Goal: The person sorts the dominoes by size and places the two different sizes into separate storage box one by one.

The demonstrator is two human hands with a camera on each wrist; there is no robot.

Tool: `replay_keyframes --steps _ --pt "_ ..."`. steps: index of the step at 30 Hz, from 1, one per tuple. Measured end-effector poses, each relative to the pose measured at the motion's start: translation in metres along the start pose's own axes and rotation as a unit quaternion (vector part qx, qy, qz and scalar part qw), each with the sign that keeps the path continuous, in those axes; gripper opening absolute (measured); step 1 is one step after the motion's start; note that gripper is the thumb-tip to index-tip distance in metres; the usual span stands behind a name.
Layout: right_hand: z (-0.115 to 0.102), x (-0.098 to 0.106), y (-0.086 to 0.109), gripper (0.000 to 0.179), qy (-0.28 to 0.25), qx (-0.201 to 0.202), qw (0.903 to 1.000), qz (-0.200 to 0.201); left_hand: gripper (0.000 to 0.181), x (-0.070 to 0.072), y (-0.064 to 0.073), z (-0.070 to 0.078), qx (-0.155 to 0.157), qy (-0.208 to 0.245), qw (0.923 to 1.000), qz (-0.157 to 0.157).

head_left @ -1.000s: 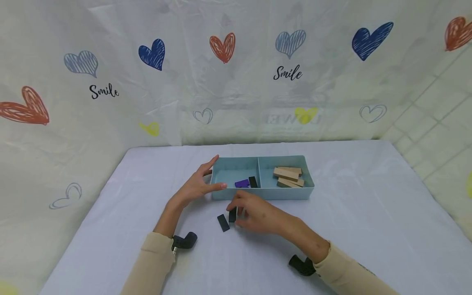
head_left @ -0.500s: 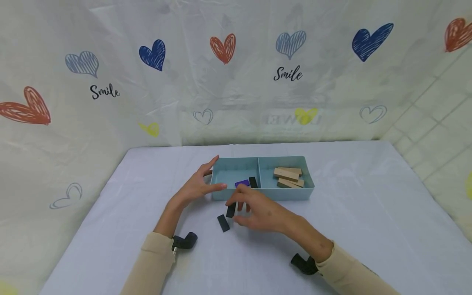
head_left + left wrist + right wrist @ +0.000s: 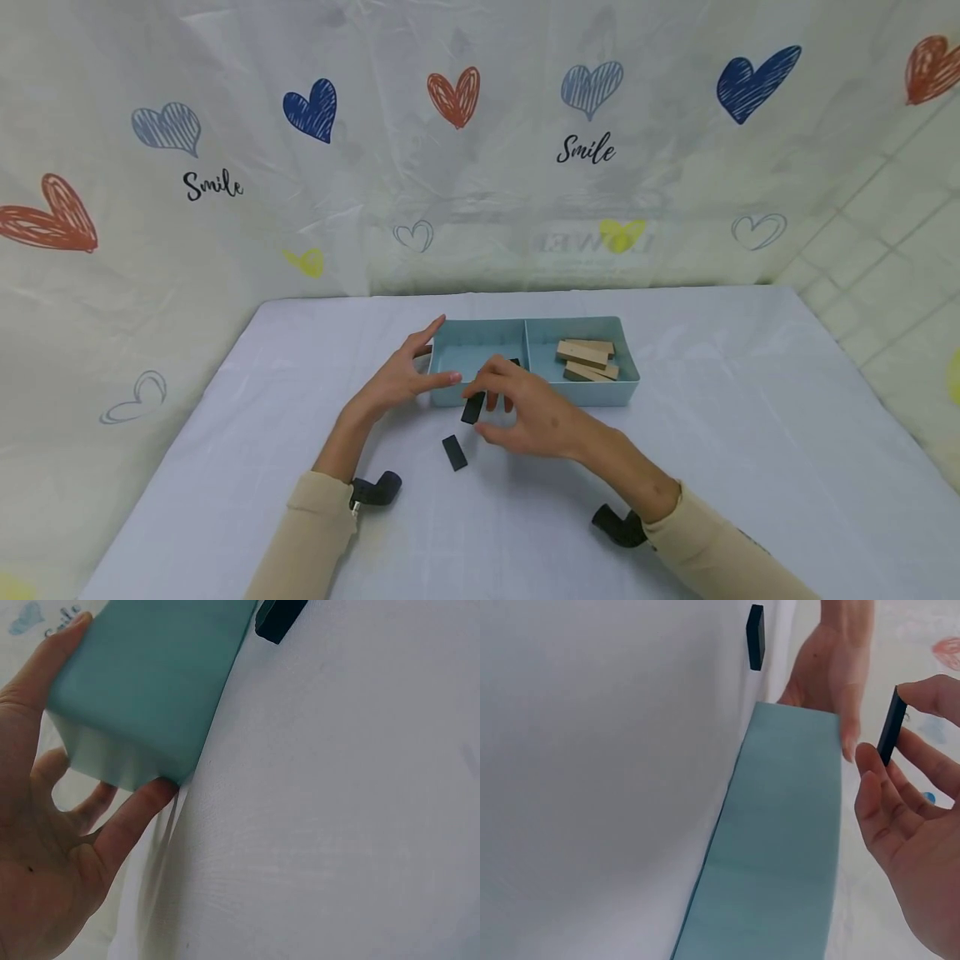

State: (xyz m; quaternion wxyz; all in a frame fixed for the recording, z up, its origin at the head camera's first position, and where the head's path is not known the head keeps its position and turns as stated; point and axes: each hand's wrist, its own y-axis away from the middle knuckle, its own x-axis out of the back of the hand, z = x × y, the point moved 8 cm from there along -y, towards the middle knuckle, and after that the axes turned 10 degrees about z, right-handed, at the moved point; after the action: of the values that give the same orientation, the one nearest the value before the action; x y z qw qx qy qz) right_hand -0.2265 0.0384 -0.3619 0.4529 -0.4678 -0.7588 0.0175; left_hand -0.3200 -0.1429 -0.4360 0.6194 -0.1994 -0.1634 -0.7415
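Note:
A light blue box (image 3: 592, 395) with two compartments stands on the table. My left hand (image 3: 399, 375) grips its left end, thumb at the front rim and fingers spread round the end wall (image 3: 101, 754). My right hand (image 3: 532, 414) pinches a small flat black block (image 3: 472, 408) between thumb and fingertips, raised in front of the box's front wall. In the right wrist view that block (image 3: 892, 727) is held by its ends. A second black block (image 3: 454, 452) lies on the cloth nearer to me. Inside the left compartment, one more black piece (image 3: 515, 362) peeks out behind my right hand.
Several pale wooden blocks (image 3: 585, 354) lie piled in the right compartment. A white cloth (image 3: 750, 433) covers the table. Behind it hangs a white sheet (image 3: 495, 183) printed with hearts and words.
My right hand has lifted the black block off the cloth and moved it up toward the box, now covering the purple piece inside. My left hand has stayed on the box.

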Motion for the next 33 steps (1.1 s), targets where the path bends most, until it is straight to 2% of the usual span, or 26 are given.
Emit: replay_keyframes --steps 12,17,23,33 --pt "0.003 0.017 -0.008 0.033 -0.003 0.026 0.9979 0.058 0.098 0.0 0.0 -0.001 0.004 0.0 1.0 0.003" --pt "0.009 0.022 -0.009 0.035 -0.002 0.019 0.9964 0.082 0.099 -0.001 -0.002 -0.001 0.002 0.0 1.0 0.002" --pt "0.018 0.03 -0.013 0.035 0.023 0.002 0.9933 0.113 0.098 -0.001 -0.003 -0.003 0.0 -0.007 1.0 0.005" --pt "0.029 0.037 -0.019 0.035 0.034 -0.019 0.9917 0.123 0.099 -0.001 -0.002 -0.003 0.008 -0.01 0.9999 0.007"
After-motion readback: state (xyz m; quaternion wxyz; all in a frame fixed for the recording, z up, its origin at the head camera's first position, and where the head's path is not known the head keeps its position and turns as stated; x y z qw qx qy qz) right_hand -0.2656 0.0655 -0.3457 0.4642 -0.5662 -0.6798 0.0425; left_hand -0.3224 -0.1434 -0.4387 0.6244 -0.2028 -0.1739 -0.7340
